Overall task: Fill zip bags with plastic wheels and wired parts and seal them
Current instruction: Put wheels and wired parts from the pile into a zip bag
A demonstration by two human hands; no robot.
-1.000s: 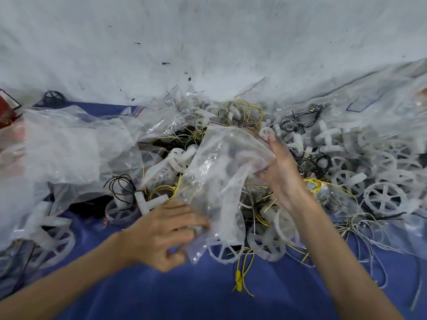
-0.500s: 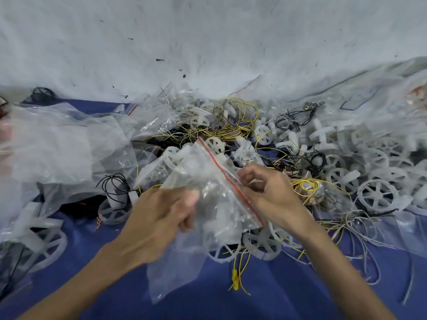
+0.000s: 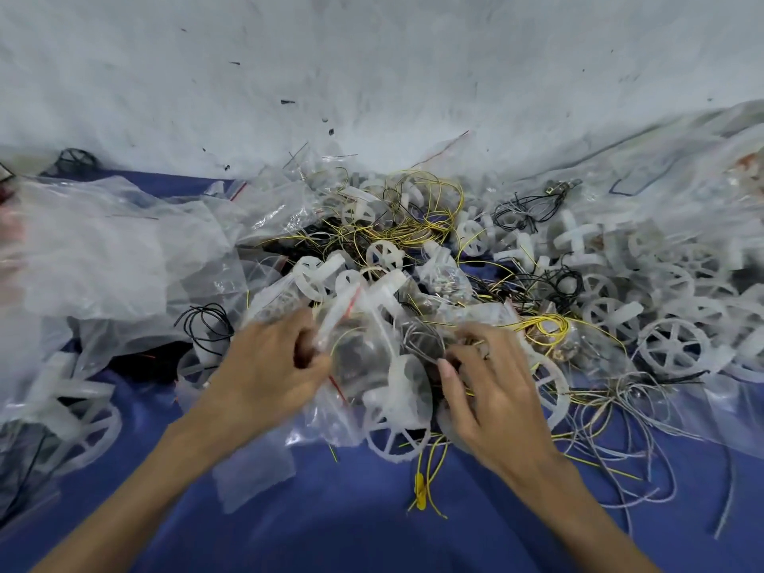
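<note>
Blue cloth (image 3: 372,523) nearest. Left hand (image 3: 268,378) grips the zip bag (image 3: 364,366) by its red-striped mouth. The bag lies on the near edge of the pile, a plastic wheel (image 3: 395,442) showing just under it. Right hand (image 3: 496,390) is clawed onto a grey wired part (image 3: 421,343) right at the opening. Suggest: left holds the mouth wide, right feeds the coil in bunched so leads don't snag the zip track. Spare wheels (image 3: 669,349) sit further right, yellow wires (image 3: 421,225) behind; expect tangles on lift.
</note>
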